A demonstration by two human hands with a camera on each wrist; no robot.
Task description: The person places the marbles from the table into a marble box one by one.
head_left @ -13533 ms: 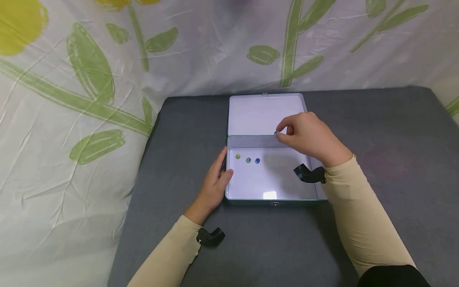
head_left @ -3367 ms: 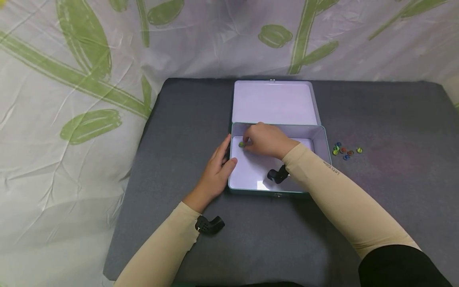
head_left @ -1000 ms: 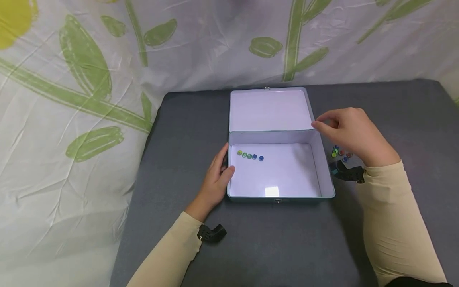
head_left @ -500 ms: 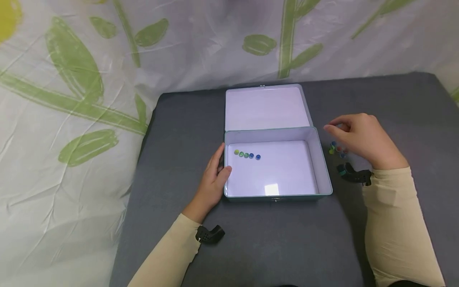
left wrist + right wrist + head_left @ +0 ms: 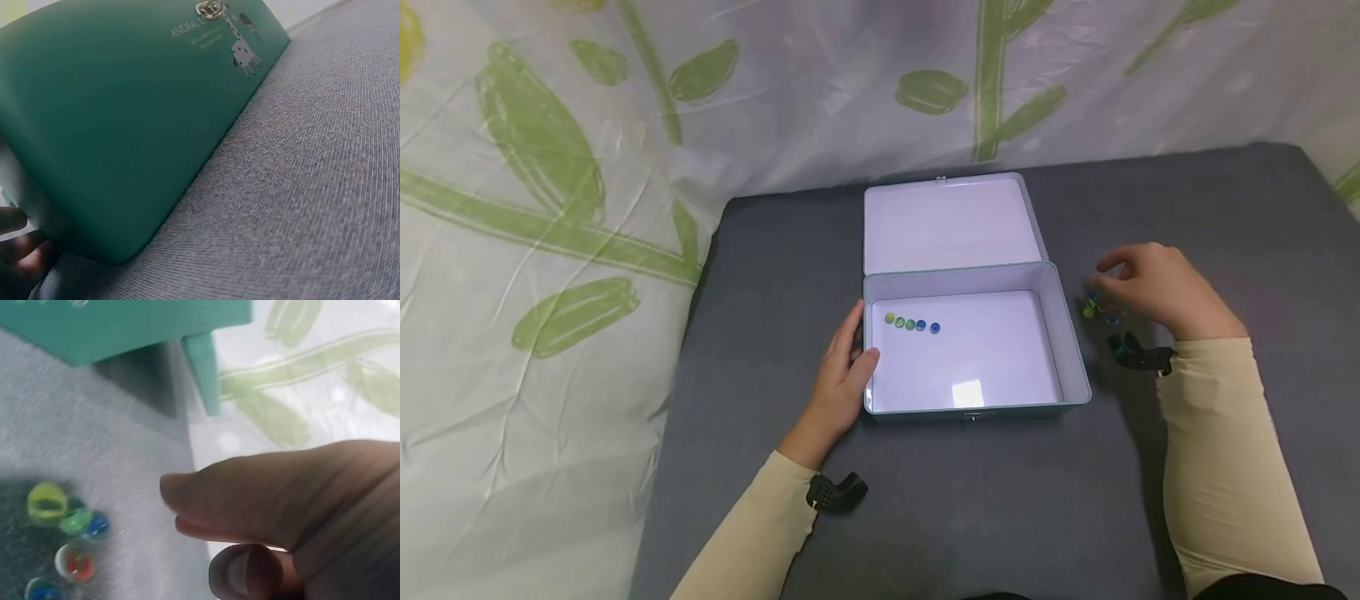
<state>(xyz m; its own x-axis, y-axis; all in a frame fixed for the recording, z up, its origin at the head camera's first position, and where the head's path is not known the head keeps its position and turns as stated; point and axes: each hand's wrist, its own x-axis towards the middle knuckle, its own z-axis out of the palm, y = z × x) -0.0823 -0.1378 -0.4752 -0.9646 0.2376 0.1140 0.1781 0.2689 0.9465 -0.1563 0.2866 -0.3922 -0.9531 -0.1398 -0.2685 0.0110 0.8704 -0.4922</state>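
Observation:
My left hand (image 5: pixel 835 387) holds the left side of a lidded green tin box (image 5: pixel 977 408), fingers along the outer wall and thumb over the rim. In the left wrist view, those fingers (image 5: pixel 25 253) show at the corner of the box. Inside, several marbles form a short row, from a yellow-green marble (image 5: pixel 890 317) to a blue marble (image 5: pixel 935 328). My right hand (image 5: pixel 1165 287) hovers beside loose marbles on the table, with thumb and fingers loosely bent and nothing visible between them. Below them in the right wrist view lie a yellow marble (image 5: pixel 47 503) and a red-and-white marble (image 5: pixel 74 562).
The box's lid (image 5: pixel 951 221) lies folded back behind it, white inside up. A dark grey cloth (image 5: pixel 970 508) covers the table. Behind hangs a white sheet (image 5: pixel 820 108) with green leaf prints. A metal clasp (image 5: pixel 210 9) sits on the box front.
My right hand has moved right and down from beside the lid to the loose marbles. Over the longer span the row in the box has grown. The left hand stays on the box.

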